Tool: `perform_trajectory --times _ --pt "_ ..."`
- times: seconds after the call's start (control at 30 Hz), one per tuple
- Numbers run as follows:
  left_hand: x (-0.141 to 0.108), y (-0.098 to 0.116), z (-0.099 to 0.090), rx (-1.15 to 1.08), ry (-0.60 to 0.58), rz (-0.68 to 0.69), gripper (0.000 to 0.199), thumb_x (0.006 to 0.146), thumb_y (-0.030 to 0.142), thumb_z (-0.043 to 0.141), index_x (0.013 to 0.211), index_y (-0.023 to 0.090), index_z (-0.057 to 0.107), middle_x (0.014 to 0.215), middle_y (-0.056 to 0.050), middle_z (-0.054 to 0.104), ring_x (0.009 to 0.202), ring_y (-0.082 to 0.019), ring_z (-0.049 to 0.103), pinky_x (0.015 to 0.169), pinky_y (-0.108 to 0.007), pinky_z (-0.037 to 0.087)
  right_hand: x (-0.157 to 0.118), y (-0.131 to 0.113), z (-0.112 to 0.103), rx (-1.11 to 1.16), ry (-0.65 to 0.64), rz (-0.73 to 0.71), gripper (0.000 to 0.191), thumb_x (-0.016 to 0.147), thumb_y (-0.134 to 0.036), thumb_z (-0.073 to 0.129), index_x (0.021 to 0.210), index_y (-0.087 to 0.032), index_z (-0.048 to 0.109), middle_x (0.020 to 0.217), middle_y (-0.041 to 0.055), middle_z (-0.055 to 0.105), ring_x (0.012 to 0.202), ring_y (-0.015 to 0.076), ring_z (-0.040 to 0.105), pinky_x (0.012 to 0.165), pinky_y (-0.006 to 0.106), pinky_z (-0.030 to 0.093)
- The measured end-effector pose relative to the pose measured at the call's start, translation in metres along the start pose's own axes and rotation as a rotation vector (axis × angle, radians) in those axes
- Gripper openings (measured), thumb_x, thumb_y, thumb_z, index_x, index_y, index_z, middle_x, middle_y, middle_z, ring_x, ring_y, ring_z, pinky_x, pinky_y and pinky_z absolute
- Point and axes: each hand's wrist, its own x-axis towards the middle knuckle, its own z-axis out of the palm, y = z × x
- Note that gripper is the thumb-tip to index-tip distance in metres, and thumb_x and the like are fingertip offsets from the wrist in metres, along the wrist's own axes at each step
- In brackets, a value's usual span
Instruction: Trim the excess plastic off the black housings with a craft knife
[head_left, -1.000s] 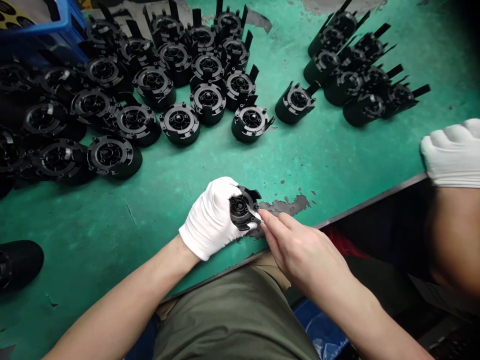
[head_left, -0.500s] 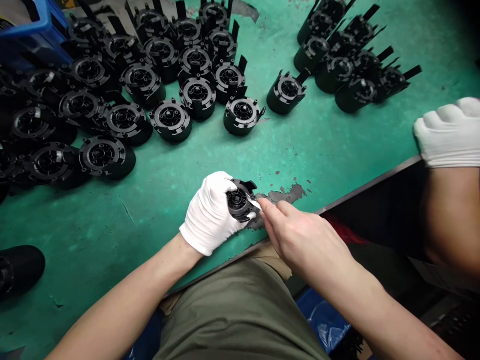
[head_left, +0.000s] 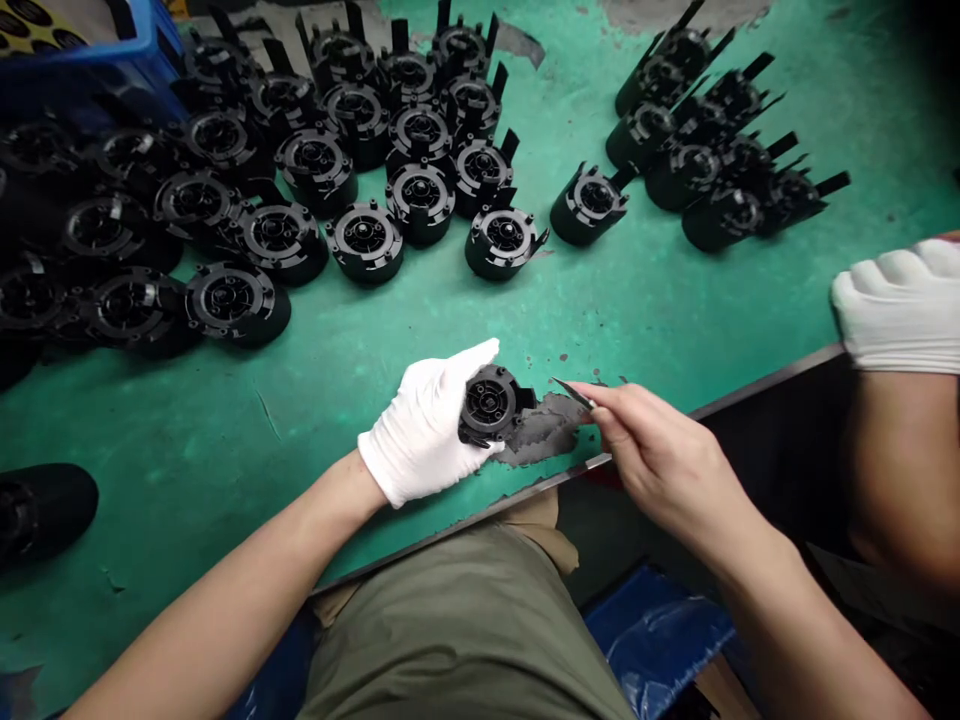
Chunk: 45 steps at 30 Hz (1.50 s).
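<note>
In the head view, the person's left hand [head_left: 424, 425], in a white cotton glove, was closed around a round black plastic part [head_left: 489, 403] and held it over the green counter [head_left: 637, 310], with its ribbed face turned up. The bare right hand [head_left: 664, 460] was narrow, pinching a small thin blade [head_left: 574, 394] between the fingertips, and the tip was apart from the part, above a worn grey patch [head_left: 544, 430]. For careful work, a firm glove grip and a blade pointing away from the fingers seemed important. Many similar parts [head_left: 364, 243] stood in groups beyond, and another person's gloved hand [head_left: 900, 310] rested at the right.
</note>
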Motion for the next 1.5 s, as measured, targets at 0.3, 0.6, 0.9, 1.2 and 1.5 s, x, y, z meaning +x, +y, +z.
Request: perform_trajectory --times 0.3,0.6,0.9,1.2,1.5 --pt "0.009 -0.005 0.005 0.05 -0.013 -0.01 0.114 0.084 0.078 0.09 0.168 0.015 0.044 0.145 -0.024 0.073 0.132 -0.045 0.074 0.113 -0.059 0.06 0.039 0.033 -0.001 -0.023 -0.181 -0.264 0.028 0.116 -0.026 0.056 0.141 -0.019 0.067 0.109 0.0087 0.081 0.094 0.0223 0.079 0.078 0.033 0.058" --pt "0.013 0.0 -0.011 -0.05 -0.115 0.075 0.098 0.098 0.046 0.086 0.174 0.016 0.032 0.154 -0.024 0.07 0.136 -0.041 0.074 0.12 -0.056 0.057 0.036 0.042 -0.007 -0.258 -0.288 -0.491 0.034 0.118 -0.023 0.052 0.15 -0.015 0.061 0.093 0.0012 0.07 0.075 0.0144 0.068 0.066 0.028 0.047" --pt "0.013 -0.005 -0.005 -0.037 -0.119 0.074 0.111 0.093 0.063 0.089 0.176 0.019 0.03 0.155 -0.024 0.07 0.138 -0.043 0.074 0.119 -0.056 0.058 0.027 0.026 -0.005 -0.361 -0.262 -0.49 0.037 0.118 -0.022 0.051 0.15 -0.006 0.058 0.093 0.0028 0.069 0.068 0.0165 0.064 0.061 0.033 0.046" --pt "0.013 -0.003 -0.006 -0.058 -0.122 0.053 0.11 0.092 0.053 0.093 0.176 0.019 0.031 0.154 -0.023 0.071 0.142 -0.043 0.072 0.122 -0.057 0.057 0.046 0.028 -0.021 -0.434 -0.347 -0.687 0.055 0.096 0.005 0.041 0.149 -0.001 0.053 0.089 0.0051 0.069 0.074 0.0203 0.066 0.064 0.034 0.045" --pt "0.013 -0.002 -0.007 -0.062 -0.138 0.041 0.108 0.092 0.058 0.092 0.175 0.021 0.033 0.152 -0.022 0.072 0.139 -0.042 0.074 0.121 -0.056 0.057 0.053 0.033 -0.025 -0.507 -0.38 -0.793 0.054 0.099 0.001 0.043 0.149 -0.006 0.06 0.088 0.0064 0.072 0.074 0.0219 0.066 0.065 0.036 0.046"
